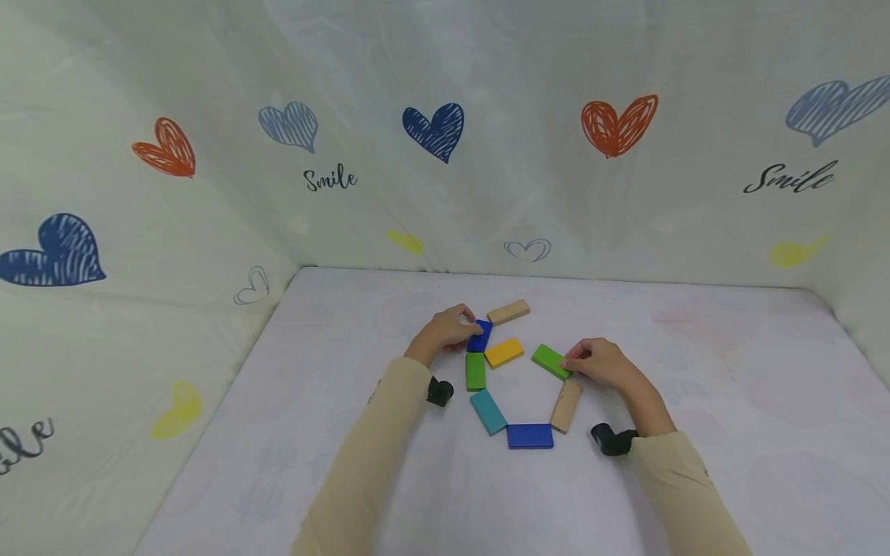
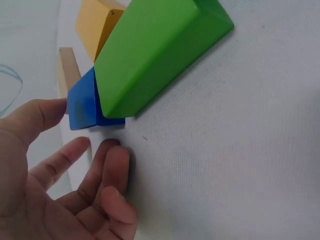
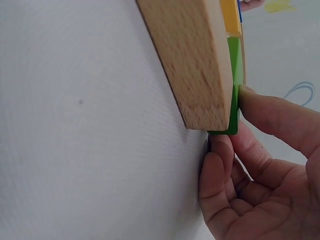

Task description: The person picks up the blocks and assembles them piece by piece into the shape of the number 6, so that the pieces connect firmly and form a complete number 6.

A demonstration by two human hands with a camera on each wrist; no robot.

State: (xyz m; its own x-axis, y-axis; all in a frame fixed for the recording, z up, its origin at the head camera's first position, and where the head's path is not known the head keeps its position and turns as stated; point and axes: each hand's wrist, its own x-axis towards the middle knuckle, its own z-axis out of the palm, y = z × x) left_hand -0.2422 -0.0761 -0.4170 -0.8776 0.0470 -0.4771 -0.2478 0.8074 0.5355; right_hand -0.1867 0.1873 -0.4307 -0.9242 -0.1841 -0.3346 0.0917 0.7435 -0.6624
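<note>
The left hand (image 1: 447, 330) has its thumb on a small blue block (image 1: 480, 337); in the left wrist view the forefinger shows a gap from that blue block (image 2: 85, 102). Thumb and forefinger of the right hand (image 1: 599, 361) pinch the near end of a green block (image 1: 549, 360). In the right wrist view, a natural wood block (image 3: 192, 65) partly hides this green block (image 3: 234, 85). A second green block (image 1: 476, 371) lies just below the left hand's blue one, with a yellow block (image 1: 504, 353) beside it.
Below, a teal block (image 1: 489, 412), another blue block (image 1: 530, 436) and the wood block (image 1: 566, 406) continue the curved row. A second wood block (image 1: 508, 312) lies slanted at the top. All lie flat on the pale tabletop (image 1: 334, 386), before a curtain (image 1: 501, 154) printed with hearts.
</note>
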